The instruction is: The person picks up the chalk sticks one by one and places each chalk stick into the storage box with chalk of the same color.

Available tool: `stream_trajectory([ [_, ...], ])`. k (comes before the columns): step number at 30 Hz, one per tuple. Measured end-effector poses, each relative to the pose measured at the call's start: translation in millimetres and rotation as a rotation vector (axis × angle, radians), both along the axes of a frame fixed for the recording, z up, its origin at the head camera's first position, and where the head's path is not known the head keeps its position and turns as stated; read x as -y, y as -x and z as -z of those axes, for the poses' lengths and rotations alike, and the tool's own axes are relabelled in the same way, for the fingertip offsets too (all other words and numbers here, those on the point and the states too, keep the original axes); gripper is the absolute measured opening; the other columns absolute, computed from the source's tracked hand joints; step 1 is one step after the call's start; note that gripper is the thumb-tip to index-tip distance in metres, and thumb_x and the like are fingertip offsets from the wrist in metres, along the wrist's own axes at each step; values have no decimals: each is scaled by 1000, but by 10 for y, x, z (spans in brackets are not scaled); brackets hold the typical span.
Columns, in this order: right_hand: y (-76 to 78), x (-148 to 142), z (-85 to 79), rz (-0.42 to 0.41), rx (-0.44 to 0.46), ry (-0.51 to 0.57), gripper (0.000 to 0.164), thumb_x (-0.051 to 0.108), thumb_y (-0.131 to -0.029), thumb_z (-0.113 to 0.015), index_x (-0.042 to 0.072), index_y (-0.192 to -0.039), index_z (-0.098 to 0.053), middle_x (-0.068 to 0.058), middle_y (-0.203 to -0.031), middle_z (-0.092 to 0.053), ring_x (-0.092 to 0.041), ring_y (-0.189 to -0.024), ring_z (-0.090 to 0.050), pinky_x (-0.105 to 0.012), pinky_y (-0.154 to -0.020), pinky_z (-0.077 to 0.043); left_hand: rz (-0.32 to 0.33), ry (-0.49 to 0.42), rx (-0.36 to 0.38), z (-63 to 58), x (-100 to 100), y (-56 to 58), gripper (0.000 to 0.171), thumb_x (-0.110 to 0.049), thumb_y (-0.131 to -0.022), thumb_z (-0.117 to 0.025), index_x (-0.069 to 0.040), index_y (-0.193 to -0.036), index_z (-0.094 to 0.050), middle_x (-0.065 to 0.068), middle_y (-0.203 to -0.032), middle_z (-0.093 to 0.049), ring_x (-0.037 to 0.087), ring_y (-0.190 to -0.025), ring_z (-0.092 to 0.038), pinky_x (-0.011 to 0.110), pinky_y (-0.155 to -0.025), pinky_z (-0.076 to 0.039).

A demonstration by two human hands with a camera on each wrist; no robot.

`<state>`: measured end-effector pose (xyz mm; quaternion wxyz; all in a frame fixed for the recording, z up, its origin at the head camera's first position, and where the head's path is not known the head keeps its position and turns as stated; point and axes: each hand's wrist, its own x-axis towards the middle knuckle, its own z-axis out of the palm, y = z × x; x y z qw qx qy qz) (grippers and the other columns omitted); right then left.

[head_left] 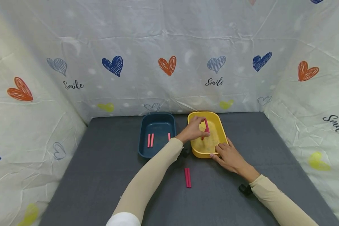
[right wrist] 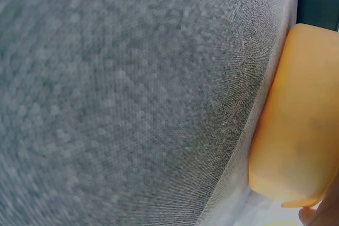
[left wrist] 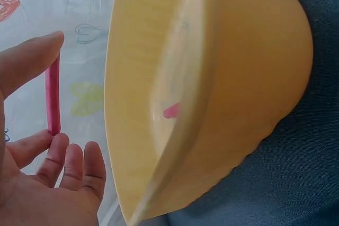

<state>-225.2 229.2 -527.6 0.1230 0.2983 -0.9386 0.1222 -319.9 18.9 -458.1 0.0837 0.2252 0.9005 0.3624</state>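
My left hand (head_left: 194,128) is over the yellow tray (head_left: 197,153), pinching a dark pink stick (head_left: 207,125) lengthwise. In the left wrist view, the stick (left wrist: 53,96) spans between thumb tip and a fingertip, and the other fingers are loosely bent. Another dark pink stick (head_left: 203,135) lies on the tray's floor, partly hidden; only a bit of pink (left wrist: 171,111) shows past the rim. My right hand (head_left: 230,157) holds the tray's near right corner, fingers over the rim and thumb outside. In the right wrist view, just a sliver of that hand (right wrist: 326,210) appears beside the yellow wall.
Left of the yellow tray stands a dark blue tray (head_left: 141,138) with light pink sticks (head_left: 150,140) inside, one partly behind my left arm. Two dark pink sticks (head_left: 187,178) lie side by side on the grey tabletop (head_left: 107,175). A printed cloth (head_left: 135,91) hangs behind.
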Motion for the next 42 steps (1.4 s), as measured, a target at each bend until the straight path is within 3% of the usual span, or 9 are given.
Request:
stream_trajectory([
  [18, -1, -16, 28, -8, -44, -12, 30, 41, -97, -59, 15, -83, -53, 0, -80, -54, -22, -84, -58, -62, -115, -26, -12, 29, 62, -11, -328, 71, 75, -31, -84, -79, -11, -146, -43, 11, -141, -44, 26, -130, -42, 37, -105, -47],
  [30, 23, -16, 42, -15, -62, 3, 32, 42, -98, -57, 17, -79, -50, 5, -74, -47, -18, -78, -55, -63, -114, -27, -69, 112, 103, 88, -482, 138, 74, -31, -82, -81, -10, -144, -47, 11, -135, -48, 26, -122, -44, 35, -101, -49],
  [37, 28, -12, 41, 5, -30, 1, 33, 42, -98, -56, 18, -78, -48, 5, -74, -46, -18, -78, -54, -61, -115, -25, -93, 122, 159, 102, -521, 118, 72, -27, -81, -81, -13, -143, -48, 11, -134, -48, 26, -117, -44, 31, -78, -56],
  [42, 28, -15, 39, 6, -23, -3, 33, 42, -98, -56, 18, -77, -47, 5, -73, -45, -17, -77, -53, -60, -116, -24, -104, 134, 184, 137, -535, 130, 73, -25, -78, -83, -15, -142, -49, 10, -134, -50, 24, -114, -45, 26, -70, -53],
])
